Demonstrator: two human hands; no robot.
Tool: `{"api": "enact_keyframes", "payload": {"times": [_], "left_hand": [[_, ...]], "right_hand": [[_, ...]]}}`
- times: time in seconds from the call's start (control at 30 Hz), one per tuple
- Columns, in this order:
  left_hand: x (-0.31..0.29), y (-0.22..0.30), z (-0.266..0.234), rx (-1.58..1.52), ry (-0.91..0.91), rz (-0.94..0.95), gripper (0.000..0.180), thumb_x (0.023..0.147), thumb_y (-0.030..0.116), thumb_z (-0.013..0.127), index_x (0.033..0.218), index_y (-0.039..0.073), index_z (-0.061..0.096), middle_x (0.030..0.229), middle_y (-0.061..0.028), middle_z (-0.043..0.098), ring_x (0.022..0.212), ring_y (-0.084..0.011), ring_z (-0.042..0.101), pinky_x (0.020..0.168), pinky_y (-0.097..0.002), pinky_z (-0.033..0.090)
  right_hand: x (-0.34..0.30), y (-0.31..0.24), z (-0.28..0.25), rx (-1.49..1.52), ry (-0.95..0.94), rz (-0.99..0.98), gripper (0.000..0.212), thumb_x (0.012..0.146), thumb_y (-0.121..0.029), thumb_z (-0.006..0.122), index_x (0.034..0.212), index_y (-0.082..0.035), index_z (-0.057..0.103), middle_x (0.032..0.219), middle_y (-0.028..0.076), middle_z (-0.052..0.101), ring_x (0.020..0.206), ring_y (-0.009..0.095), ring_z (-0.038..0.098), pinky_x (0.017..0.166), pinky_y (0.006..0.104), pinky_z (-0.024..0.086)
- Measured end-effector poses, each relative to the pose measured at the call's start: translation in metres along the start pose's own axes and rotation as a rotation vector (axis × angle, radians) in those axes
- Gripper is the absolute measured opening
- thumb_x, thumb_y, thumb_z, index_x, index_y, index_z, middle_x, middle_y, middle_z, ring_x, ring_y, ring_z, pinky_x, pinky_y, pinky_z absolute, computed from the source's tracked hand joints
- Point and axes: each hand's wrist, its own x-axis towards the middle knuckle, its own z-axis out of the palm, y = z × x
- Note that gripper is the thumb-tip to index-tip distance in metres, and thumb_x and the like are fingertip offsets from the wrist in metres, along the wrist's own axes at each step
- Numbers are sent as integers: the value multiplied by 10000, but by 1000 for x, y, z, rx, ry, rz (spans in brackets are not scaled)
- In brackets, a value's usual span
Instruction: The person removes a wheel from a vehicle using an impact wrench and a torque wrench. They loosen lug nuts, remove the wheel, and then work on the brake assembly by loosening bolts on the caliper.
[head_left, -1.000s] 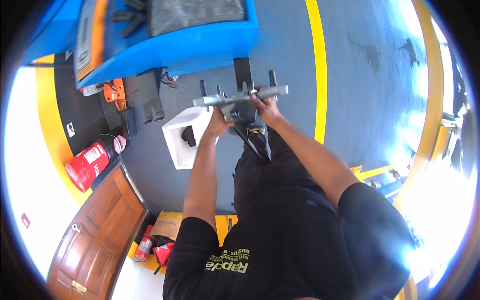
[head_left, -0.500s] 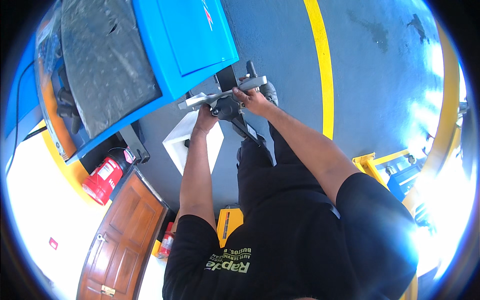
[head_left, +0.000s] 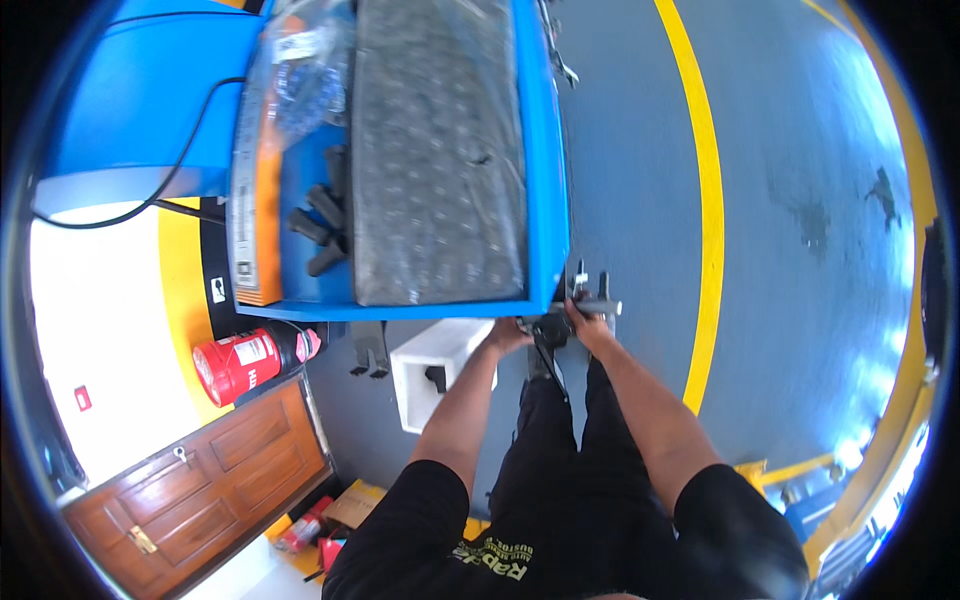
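Observation:
Below the near right corner of a blue cabinet (head_left: 552, 180), both my hands are on a silver-and-black metal clamp (head_left: 552, 328) with black upright pegs. My left hand (head_left: 510, 336) is closed on its left side; the fingertips are partly hidden by the clamp and the cabinet edge. On the right end, my right hand (head_left: 590, 322) wraps round the silver bar. The clamp is in front of my legs, and a black arm hangs down from its middle. A white foam box (head_left: 408, 400) with a dark object inside stands left of my left hand.
On the cabinet top lie a plastic-wrapped dark mat (head_left: 440, 150), several black handle-like pieces (head_left: 325, 215) and an orange-edged box (head_left: 258, 210). A red fire extinguisher (head_left: 240, 365) and a wooden door (head_left: 210, 465) are at the left. A yellow line (head_left: 710, 200) crosses the grey floor.
The view has shifted, so the cabinet top appears more fully and farther right. Both hands remain on the clamp, which now appears lower in view and partly covered by the cabinet's edge.

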Motion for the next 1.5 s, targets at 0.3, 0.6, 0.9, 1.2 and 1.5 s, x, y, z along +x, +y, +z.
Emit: {"api": "enact_keyframes", "payload": {"times": [0.3,0.6,0.9,1.2,1.5], "left_hand": [[6,-15,8,-76,132,-27,899,661,372,912,1416,37,556,1431,-217,590,1326,-364,554,1110,-445,463],[-2,7,-10,-353,-65,-242,570,814,169,783,1336,95,566,1003,-63,671,744,-208,665,560,-370,559],[-86,87,-31,482,-486,-311,360,878,266,783,1061,-34,703,861,-144,711,705,-284,693,648,-443,583],[-173,277,206,589,-553,-122,284,932,223,718,1125,29,643,976,-123,673,854,-269,703,678,-413,599],[-309,440,604,763,-738,96,288,954,256,686,1099,10,646,937,-99,673,791,-240,694,625,-390,561]], "right_hand": [[-6,-2,14,-44,183,4,738,953,-571,687,1472,-67,539,1381,151,645,1312,275,573,1082,401,445],[-246,92,-46,-296,155,143,654,976,-582,582,1423,-106,547,1361,241,630,1308,425,570,1099,491,455],[-679,416,52,693,1424,700,274,915,-224,678,1130,-54,682,1068,197,750,970,352,732,867,444,581],[-705,503,423,1228,932,847,288,935,-249,710,1052,9,758,838,153,765,757,279,751,646,421,597],[-816,619,414,1802,1315,817,212,954,-169,705,885,12,619,656,103,619,526,218,624,434,378,449]]}}
